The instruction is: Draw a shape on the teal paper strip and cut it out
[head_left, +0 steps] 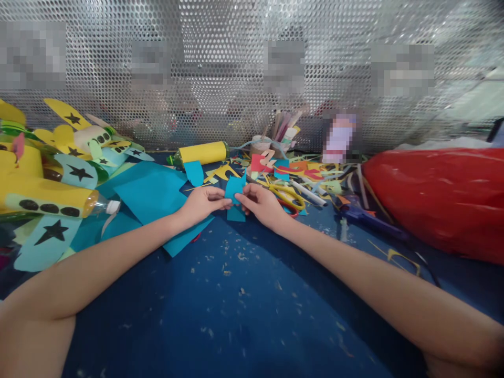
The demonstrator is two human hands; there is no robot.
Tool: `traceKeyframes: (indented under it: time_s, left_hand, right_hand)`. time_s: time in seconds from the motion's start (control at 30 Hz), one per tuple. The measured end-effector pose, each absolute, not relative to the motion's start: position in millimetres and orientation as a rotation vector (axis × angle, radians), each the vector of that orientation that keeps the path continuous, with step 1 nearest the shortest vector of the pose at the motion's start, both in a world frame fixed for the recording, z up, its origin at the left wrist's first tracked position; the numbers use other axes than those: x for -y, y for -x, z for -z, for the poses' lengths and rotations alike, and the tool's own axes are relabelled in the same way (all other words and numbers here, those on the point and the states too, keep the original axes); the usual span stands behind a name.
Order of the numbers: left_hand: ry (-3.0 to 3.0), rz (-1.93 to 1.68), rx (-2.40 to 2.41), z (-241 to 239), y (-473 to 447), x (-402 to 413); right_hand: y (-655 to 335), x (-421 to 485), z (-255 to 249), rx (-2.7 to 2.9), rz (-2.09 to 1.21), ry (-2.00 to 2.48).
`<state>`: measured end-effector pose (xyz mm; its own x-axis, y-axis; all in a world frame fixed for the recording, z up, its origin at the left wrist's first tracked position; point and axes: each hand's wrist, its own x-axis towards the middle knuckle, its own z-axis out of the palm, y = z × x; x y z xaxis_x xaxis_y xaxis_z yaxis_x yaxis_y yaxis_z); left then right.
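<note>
Both of my hands meet over the middle of the blue table [236,315]. My left hand [202,202] and my right hand [262,202] each pinch the same small piece of teal paper [235,198], held upright between them. The fingers of both hands are closed on it. A larger teal sheet [153,197] lies flat just to the left, under my left wrist. Yellow-handled scissors [289,197] lie right behind my right hand.
Yellow bottle planes with black stars [47,197] crowd the left side. A yellow-wrapped bottle [202,153] and paper scraps [307,170] lie at the back. A red bag [441,194] fills the right. A perforated metal screen [236,68] closes the rear.
</note>
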<state>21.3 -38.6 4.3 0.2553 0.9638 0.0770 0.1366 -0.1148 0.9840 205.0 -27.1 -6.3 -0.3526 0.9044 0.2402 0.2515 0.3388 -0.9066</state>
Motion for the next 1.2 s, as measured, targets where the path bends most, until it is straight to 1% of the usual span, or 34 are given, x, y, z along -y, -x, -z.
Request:
traceKeyframes:
  time_s: [0.37, 0.57, 1.2]
  left_hand:
    - [-1.462, -1.031, -1.065, -1.7, -19.5, 36.2]
    - [-1.474, -1.077, -1.046, -0.9, -18.0, 36.0]
    - [-1.442, -1.068, -1.053, -1.6, -18.5, 36.2]
  right_hand:
    - [-204.9, 28.2, 5.4, 1.81, -1.078, 1.026]
    - [-206.0, 31.2, 0.0, 1.978, -0.975, 1.08]
    - [-205.1, 30.0, 1.3, 1.872, -1.077, 1.014]
